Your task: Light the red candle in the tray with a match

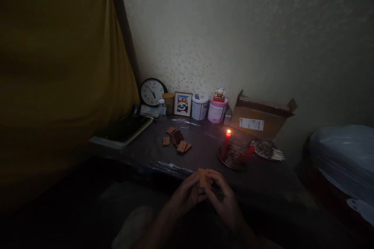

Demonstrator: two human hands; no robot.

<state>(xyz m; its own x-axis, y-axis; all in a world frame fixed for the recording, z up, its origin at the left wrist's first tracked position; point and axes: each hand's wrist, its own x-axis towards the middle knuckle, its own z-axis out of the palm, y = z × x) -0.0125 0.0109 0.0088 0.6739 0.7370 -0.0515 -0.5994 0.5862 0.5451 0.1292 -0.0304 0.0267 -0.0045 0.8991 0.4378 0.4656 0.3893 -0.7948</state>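
At the near edge of the dark table, I see a small flat orange-brown piece pinched in both hands, the left hand closed on one side, the right hand's fingertips on the other. It looks light and fairly stiff, likely easiest held by its edges. Beyond, a white tin and a pink tin hide their contents under lids; a round plate carries a lit red candle, another plate pale sticks.
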